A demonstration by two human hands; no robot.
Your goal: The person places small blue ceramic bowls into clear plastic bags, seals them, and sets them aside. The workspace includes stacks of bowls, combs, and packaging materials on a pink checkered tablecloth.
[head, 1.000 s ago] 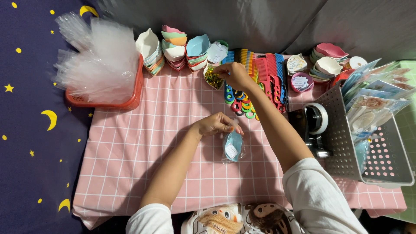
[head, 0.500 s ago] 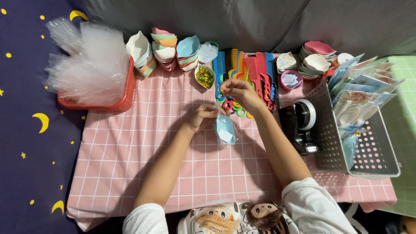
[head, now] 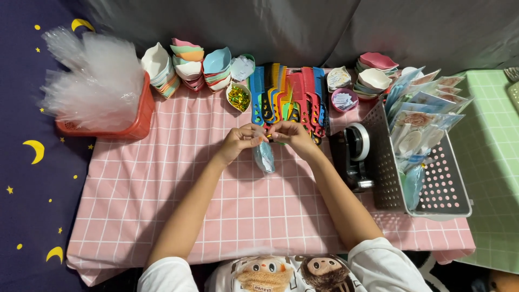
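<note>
Both hands — left hand [head: 239,141], right hand [head: 289,135] — pinch a clear packet [head: 264,156].

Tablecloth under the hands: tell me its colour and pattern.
Pink with a white grid of squares; the tablecloth shows best in the head view.

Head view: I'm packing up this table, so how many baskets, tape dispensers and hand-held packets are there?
Baskets: 2, the red basket and the grey basket
Tape dispenser: 1
Clear packet: 1
Total: 4
</note>
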